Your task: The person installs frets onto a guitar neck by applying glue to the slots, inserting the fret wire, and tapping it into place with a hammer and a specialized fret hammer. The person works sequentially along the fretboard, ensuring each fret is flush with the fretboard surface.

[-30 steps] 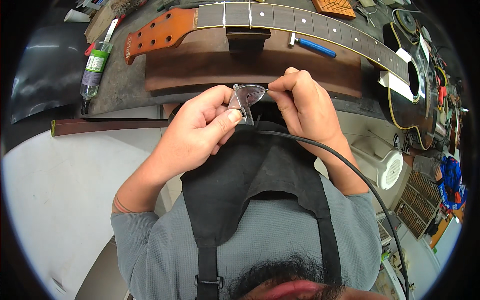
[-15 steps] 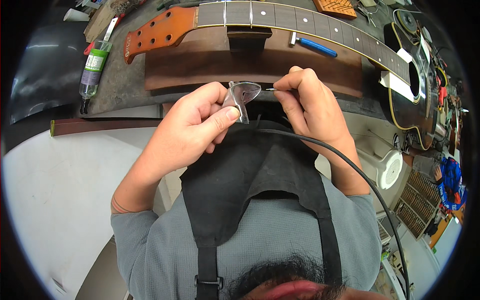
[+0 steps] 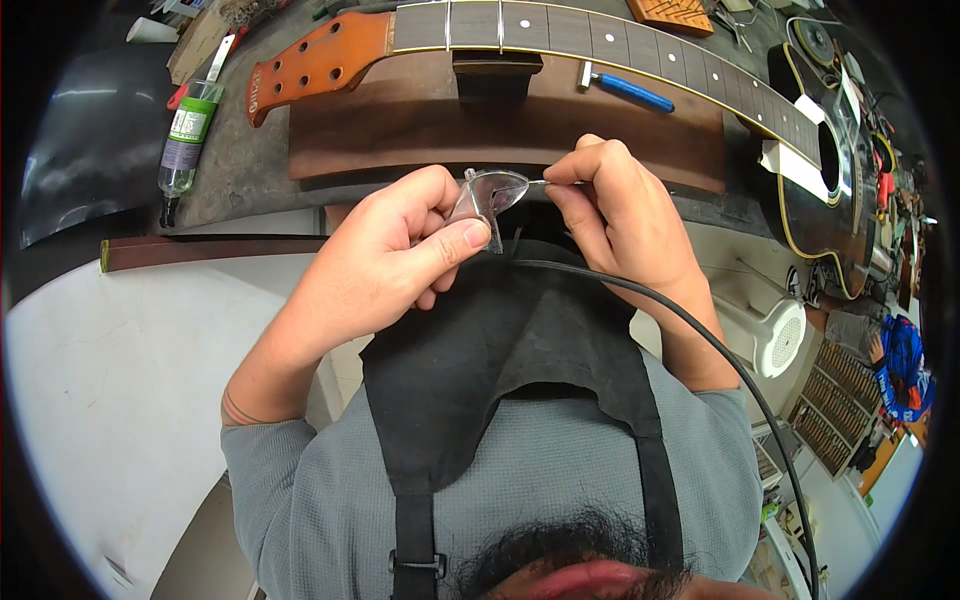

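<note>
My left hand (image 3: 395, 245) is closed, pinching a small clear plastic bag (image 3: 497, 193) between thumb and fingers in front of my apron. A thin metal piece (image 3: 538, 183), too small to name surely, sticks out from the closed fingertips of my right hand (image 3: 628, 210). Its tip meets the bag's right edge; I cannot tell whether it is inside. Beyond both hands, a guitar neck (image 3: 570, 32) lies across the bench, its orange headstock (image 3: 320, 65) to the left and the black guitar body (image 3: 850, 200) to the right.
A dark block (image 3: 498, 75) stands under the neck on a brown board (image 3: 400, 125). A blue-handled tool (image 3: 635, 92) lies beside it. At left are a green-labelled bottle (image 3: 190, 135) and a white surface (image 3: 140, 370). A black cable (image 3: 690, 312) arcs past my right arm.
My left hand has shifted slightly right with the plastic bag, bringing its edge up to the metal piece. My right hand has barely moved.
</note>
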`<state>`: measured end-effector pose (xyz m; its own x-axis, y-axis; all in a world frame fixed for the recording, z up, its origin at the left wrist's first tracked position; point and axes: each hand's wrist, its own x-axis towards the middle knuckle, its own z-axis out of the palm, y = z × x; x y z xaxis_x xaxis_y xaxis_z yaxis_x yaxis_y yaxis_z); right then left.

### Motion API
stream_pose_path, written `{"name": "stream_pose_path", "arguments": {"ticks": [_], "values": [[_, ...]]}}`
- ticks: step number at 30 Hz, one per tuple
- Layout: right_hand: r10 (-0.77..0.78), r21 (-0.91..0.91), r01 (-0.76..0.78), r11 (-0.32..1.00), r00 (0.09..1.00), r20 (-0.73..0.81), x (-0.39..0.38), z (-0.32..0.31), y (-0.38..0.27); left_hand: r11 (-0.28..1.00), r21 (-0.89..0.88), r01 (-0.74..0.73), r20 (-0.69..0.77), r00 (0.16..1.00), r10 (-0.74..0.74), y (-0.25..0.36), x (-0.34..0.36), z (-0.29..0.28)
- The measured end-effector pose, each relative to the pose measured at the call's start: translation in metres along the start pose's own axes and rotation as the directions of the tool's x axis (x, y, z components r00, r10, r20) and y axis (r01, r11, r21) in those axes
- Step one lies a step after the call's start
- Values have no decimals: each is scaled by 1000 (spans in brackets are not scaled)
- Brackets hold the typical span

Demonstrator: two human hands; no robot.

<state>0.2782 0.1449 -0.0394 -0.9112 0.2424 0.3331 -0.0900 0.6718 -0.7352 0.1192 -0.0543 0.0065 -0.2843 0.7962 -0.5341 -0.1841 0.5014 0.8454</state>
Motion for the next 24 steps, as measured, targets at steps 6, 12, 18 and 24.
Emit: {"name": "stream_pose_path", "arguments": {"ticks": [6,12,18,24], "values": [[-9,-9,9,1000,1000,0,-1,-1,0,1000,8,9,-5,1000,-9,-1,0,1],[-7,-9,6,1000,1000,-3,-3,-1,-1,999,29,42,-4,999,-42,1,0,2],[7,6,-7,1000,1000,8,-3,-2,-1,998,33,54,5,998,-55,0,1,2],[-105,-48,99,994,986,-129,4,-10,0,999,-5,39,16,999,-39,-1,2,2]]}}
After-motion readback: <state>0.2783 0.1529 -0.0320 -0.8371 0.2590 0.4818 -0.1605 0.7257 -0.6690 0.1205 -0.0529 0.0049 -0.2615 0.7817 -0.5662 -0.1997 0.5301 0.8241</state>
